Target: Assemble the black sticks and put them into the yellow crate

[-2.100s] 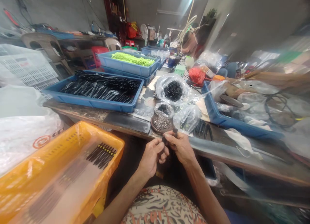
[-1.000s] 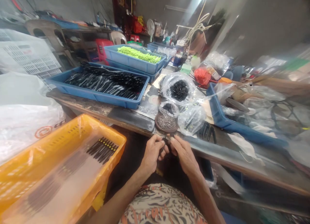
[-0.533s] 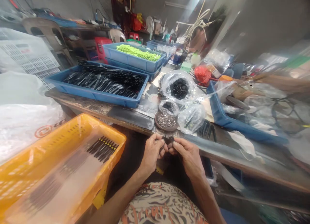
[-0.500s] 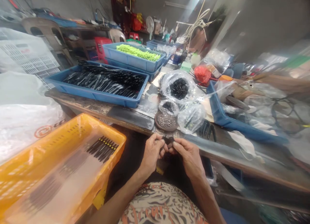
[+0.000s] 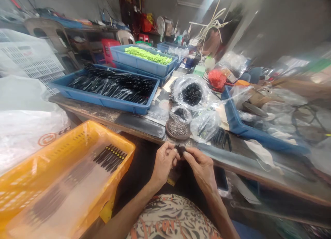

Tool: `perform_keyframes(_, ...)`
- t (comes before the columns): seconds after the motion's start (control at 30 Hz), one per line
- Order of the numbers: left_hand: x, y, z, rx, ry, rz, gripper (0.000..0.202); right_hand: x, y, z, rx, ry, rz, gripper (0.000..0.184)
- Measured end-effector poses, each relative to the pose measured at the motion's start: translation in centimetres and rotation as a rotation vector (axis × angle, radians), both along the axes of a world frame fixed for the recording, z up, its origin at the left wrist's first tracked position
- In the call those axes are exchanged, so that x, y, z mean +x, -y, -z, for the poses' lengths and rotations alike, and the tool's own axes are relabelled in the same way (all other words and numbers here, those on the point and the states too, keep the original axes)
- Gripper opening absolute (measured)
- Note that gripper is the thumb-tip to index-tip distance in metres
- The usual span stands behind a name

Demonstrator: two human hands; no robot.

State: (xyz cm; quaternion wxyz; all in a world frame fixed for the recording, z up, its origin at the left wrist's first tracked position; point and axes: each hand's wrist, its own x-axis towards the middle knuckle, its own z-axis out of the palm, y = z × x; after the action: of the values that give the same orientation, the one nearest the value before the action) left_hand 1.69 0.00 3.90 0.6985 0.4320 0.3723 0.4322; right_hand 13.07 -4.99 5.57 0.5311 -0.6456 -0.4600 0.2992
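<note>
Close together at the table's front edge, my left hand [image 5: 164, 161] and my right hand [image 5: 201, 165] pinch small black parts [image 5: 180, 149] between thumbs and fingers. The parts are too small and too covered to name, and I cannot tell whether they are one piece or two. Just beyond the fingers stands a round brown dish [image 5: 178, 137] of small silvery metal pieces. Behind it sit a small clear bag of black pieces [image 5: 181, 113] and a larger bag of black pieces [image 5: 191, 93]. Slim black parts [image 5: 221, 139] lie to the right of the dish.
A yellow crate [image 5: 124, 170] with rows of black sticks with yellow dots stands at my left. Blue trays hold black parts [image 5: 111, 85] and bright green parts [image 5: 147, 55]. Another blue tray [image 5: 258, 137] with plastic bags is at the right. A person sits at the far end.
The black parts between my fingers have come closer together, and my fingertips have shifted slightly. Everything else stays in place.
</note>
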Motion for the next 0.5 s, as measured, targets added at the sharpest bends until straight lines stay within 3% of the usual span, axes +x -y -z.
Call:
perform_keyframes(0.27,-0.07,-0.08,0.06,-0.004,0.009,-0.013,0.014,-0.23,0.15,-0.53,-0.050,-0.186,-0.119,0.021)
perform_keyframes(0.5,-0.14,-0.20,0.68,0.057,-0.040,-0.034,0.009,0.13,0.12,0.35,-0.074,-0.360,-0.235,0.022)
